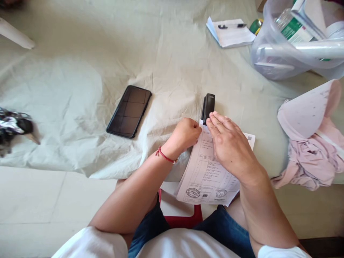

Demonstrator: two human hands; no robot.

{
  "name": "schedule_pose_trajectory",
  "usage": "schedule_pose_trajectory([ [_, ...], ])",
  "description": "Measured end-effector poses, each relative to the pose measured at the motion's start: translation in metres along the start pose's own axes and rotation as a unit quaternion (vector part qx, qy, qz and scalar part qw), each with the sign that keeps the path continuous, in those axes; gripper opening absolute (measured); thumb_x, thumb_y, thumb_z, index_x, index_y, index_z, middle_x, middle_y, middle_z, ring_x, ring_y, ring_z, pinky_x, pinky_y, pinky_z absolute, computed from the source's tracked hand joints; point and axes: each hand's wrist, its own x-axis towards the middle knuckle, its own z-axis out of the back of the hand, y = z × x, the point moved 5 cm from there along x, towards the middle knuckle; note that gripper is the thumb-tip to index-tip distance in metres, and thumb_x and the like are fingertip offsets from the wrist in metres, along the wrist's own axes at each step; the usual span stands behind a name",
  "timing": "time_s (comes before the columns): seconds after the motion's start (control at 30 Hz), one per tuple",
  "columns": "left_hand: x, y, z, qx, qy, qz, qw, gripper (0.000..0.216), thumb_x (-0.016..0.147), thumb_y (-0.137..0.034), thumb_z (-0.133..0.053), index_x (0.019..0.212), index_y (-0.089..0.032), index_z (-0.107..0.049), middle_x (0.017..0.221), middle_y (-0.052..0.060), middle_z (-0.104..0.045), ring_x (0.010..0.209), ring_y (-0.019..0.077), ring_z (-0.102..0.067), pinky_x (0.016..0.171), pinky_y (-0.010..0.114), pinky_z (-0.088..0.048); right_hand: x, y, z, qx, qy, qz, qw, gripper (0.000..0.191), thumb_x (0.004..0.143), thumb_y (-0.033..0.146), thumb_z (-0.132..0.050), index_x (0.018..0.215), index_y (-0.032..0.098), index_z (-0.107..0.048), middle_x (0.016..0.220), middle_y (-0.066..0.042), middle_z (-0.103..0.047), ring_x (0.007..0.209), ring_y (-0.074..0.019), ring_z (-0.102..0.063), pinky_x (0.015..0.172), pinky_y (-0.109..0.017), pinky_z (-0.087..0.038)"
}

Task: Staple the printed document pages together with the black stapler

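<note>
My left hand [188,133], with a red braided bracelet on the wrist, is closed at the top left corner of a stack of printed papers [202,168]. Two round stamps show near the bottom of the top sheet. A black stapler [209,107] lies on the cloth, its near end at the papers' top edge. My right hand [228,145] rests flat over the papers, fingers stretched out and their tips at the stapler's near end. It covers part of the top sheet. The lower part of the stack hangs past the table edge.
A phone [129,111] lies left of my hands on the cloth-covered table [80,71]. Keys [16,127] sit at far left. Farther back are a notepad [232,34] with a pen and a full clear plastic container [282,53]. Pink cloth [311,157] lies at right.
</note>
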Motion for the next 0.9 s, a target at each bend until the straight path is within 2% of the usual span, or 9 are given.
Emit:
schedule_pose_trajectory([
  [0.33, 0.003, 0.003, -0.003, -0.001, -0.008, -0.028, 1.0, 0.046, 0.093, -0.007, -0.055, 0.055, -0.023, -0.036, 0.047, -0.005, -0.039, 0.046, 0.0083, -0.039, 0.05, 0.027, -0.027, -0.003, 0.002, -0.009, -0.003, 0.023, -0.017, 1.0, 0.058, 0.109, 0.002, -0.035, 0.161, 0.004, -0.06, 0.171, -0.022, -0.053, 0.166, -0.0302, -0.049, 0.134, -0.055, -0.049],
  [0.47, 0.004, 0.005, -0.002, 0.011, -0.008, -0.029, 0.999, 0.043, 0.093, -0.01, -0.056, 0.056, -0.023, -0.037, 0.049, -0.004, -0.041, 0.049, 0.0093, -0.036, 0.051, 0.028, -0.025, -0.004, 0.001, -0.008, -0.001, 0.016, -0.008, 1.0, 0.058, 0.109, 0.002, -0.034, 0.161, 0.005, -0.059, 0.171, -0.021, -0.053, 0.165, -0.0308, -0.051, 0.129, -0.057, -0.053],
  [0.73, 0.0, 0.006, -0.001, -0.008, -0.019, -0.079, 0.997, 0.044, 0.085, -0.012, -0.066, 0.054, -0.024, -0.037, 0.049, -0.003, -0.041, 0.051, 0.0106, -0.035, 0.052, 0.03, -0.02, -0.001, -0.006, 0.004, 0.024, -0.034, -0.014, 0.999, 0.054, 0.109, 0.007, -0.043, 0.156, 0.018, -0.068, 0.166, -0.014, -0.063, 0.161, -0.0326, -0.055, 0.135, -0.065, -0.041],
  [0.83, -0.004, 0.008, -0.003, -0.003, 0.021, -0.067, 0.998, 0.044, 0.088, -0.011, -0.062, 0.054, -0.024, -0.036, 0.048, -0.004, -0.039, 0.048, 0.0093, -0.034, 0.051, 0.029, -0.021, 0.003, -0.007, 0.007, 0.044, -0.049, -0.029, 0.997, 0.049, 0.11, 0.012, -0.044, 0.15, 0.018, -0.072, 0.162, -0.013, -0.067, 0.159, -0.0321, -0.058, 0.135, -0.064, -0.041],
  [0.9, -0.007, 0.009, -0.007, -0.002, 0.085, -0.064, 0.994, 0.044, 0.092, -0.013, -0.059, 0.055, -0.024, -0.038, 0.048, -0.005, -0.039, 0.046, 0.0086, -0.034, 0.05, 0.028, -0.023, 0.004, -0.01, 0.008, 0.062, -0.051, -0.04, 0.996, 0.047, 0.111, 0.015, -0.044, 0.148, 0.019, -0.074, 0.162, -0.013, -0.067, 0.156, -0.0318, -0.061, 0.134, -0.063, -0.042],
])
